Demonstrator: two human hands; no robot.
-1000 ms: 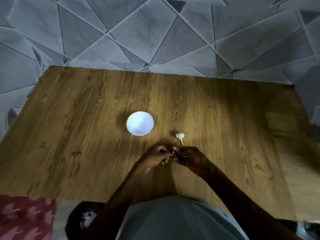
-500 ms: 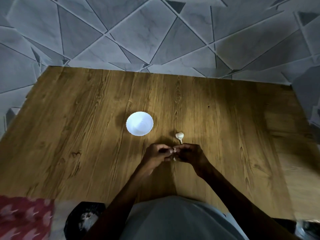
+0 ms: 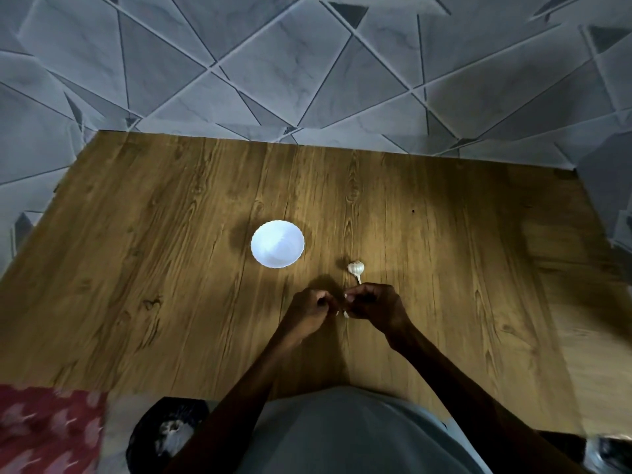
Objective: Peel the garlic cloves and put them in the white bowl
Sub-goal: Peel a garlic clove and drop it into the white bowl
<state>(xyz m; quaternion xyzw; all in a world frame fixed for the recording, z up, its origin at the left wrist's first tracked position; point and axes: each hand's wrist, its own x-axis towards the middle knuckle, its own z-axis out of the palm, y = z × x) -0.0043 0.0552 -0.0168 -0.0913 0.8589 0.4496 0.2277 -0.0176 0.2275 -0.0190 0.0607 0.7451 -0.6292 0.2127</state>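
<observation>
Head view shows your left hand (image 3: 313, 311) and right hand (image 3: 374, 307) curled close together over the table (image 3: 171, 268). Their fingertips pinch a small garlic clove (image 3: 346, 314), of which only a pale sliver shows between them. Steady the clove with one hand and work a nail of the other under the loose skin at its tip. Pull along its length rather than squeezing, since a small clove can slip free. The garlic bulb (image 3: 355, 268) lies just beyond your right hand, and the white bowl (image 3: 277, 244) stands further left, apparently empty. Drop the clove there once no skin clings.
</observation>
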